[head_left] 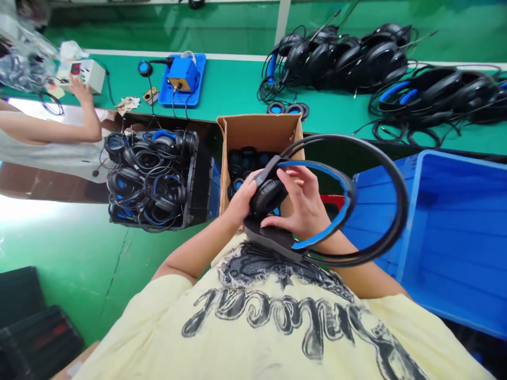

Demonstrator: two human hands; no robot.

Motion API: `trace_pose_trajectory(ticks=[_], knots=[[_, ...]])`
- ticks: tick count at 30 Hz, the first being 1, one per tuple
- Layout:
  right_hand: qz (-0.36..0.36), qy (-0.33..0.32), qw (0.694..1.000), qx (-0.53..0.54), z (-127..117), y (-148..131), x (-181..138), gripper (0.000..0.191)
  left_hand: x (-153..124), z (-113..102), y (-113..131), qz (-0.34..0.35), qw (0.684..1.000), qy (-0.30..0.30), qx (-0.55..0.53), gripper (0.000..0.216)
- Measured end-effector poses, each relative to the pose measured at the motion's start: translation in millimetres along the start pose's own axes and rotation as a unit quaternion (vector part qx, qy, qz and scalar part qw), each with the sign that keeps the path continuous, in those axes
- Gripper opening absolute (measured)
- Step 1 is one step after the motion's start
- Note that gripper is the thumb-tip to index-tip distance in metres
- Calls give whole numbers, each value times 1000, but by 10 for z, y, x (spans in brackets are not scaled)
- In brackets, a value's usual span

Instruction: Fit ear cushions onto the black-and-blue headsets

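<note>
Close to my chest I hold a black headset point(398, 211) with a blue inner headband. My left hand point(244, 203) grips the outside of one earcup, its fingers mostly hidden behind it. My right hand point(303, 203) reaches inside the band, its fingers on the ear cushion point(269, 196) and its thumb by the other earcup point(273, 237), which has no cushion that I can see. Behind my hands stands an open cardboard box point(261, 129) holding several black and blue ear cushions point(247, 158).
Left of me, a black crate point(192, 182) is heaped with headsets. A large blue bin point(455, 243) stands to the right. Headsets are piled on the green bench point(233, 84), near a blue tray point(202, 71). A co-worker's hand point(81, 89) touches a white device point(93, 76).
</note>
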State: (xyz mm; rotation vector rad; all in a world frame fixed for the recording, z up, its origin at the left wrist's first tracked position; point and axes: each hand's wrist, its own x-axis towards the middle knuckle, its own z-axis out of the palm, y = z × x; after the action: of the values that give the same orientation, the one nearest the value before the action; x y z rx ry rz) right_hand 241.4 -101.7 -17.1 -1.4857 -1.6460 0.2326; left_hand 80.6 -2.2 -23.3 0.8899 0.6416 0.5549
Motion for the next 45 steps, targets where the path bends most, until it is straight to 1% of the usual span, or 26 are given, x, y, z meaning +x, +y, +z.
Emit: trace_pose_trajectory(ticks=[2,3,5,8,11,12,14,17,19,21,23,25,28,31,35,37,39,41,43,44,45], knots=[[-4,-1,1000,-13,-40,0,-48,101,-62,64,8,38,999,-12,11,70],[-7,3,1000,-16,-55,-3,-79,100,-90,82,16,40,999,-26,9,72],[-6,-4,1000,-9,-79,-8,-138,98,-119,82,27,18,998,-64,0,77],[14,-36,999,17,-108,-8,-194,95,-94,13,5,-10,993,-120,-1,86],[47,-62,996,46,-128,3,-203,95,-45,-45,-48,-35,989,-142,2,87],[57,-67,995,55,-128,12,-199,96,-37,-47,-64,-41,989,-140,2,85],[70,-78,992,66,-115,37,-183,99,-39,-25,-89,-38,992,-116,7,80],[93,-91,990,61,-58,66,-155,102,-75,32,-101,-13,996,-82,31,78],[111,-84,989,41,-7,55,-139,100,-103,57,-96,-2,996,-79,43,81],[120,-65,991,14,38,13,-126,93,-119,63,-90,-2,995,-84,47,85],[117,-44,992,-10,66,-47,-112,82,-117,60,-96,-2,995,-83,46,83],[110,-33,993,-31,73,-104,-92,74,-98,59,-121,0,997,-72,39,77],[106,-36,992,-58,61,-155,-59,70,-67,64,-175,-5,999,-46,10,70],[97,-53,992,-61,48,-173,-45,69,-62,70,-199,-8,999,-36,-9,67],[65,-51,994,-69,52,-191,-50,73,-65,68,-170,-27,998,-44,-25,62],[53,-49,995,-75,46,-203,-40,67,-51,62,-152,-38,997,-54,-42,60],[45,-55,995,-71,17,-214,-18,57,-28,53,-139,-41,996,-65,-49,58],[46,-77,995,-47,-37,-220,6,47,-4,37,-132,-36,996,-69,-38,57],[59,-144,988,-7,-104,-214,22,41,14,12,-134,-40,996,-71,-25,57],[61,-180,982,11,-135,-202,26,40,19,-1,-138,-46,996,-73,-23,57],[56,-203,977,21,-163,-183,27,41,22,-13,-143,-53,995,-75,-26,57]])
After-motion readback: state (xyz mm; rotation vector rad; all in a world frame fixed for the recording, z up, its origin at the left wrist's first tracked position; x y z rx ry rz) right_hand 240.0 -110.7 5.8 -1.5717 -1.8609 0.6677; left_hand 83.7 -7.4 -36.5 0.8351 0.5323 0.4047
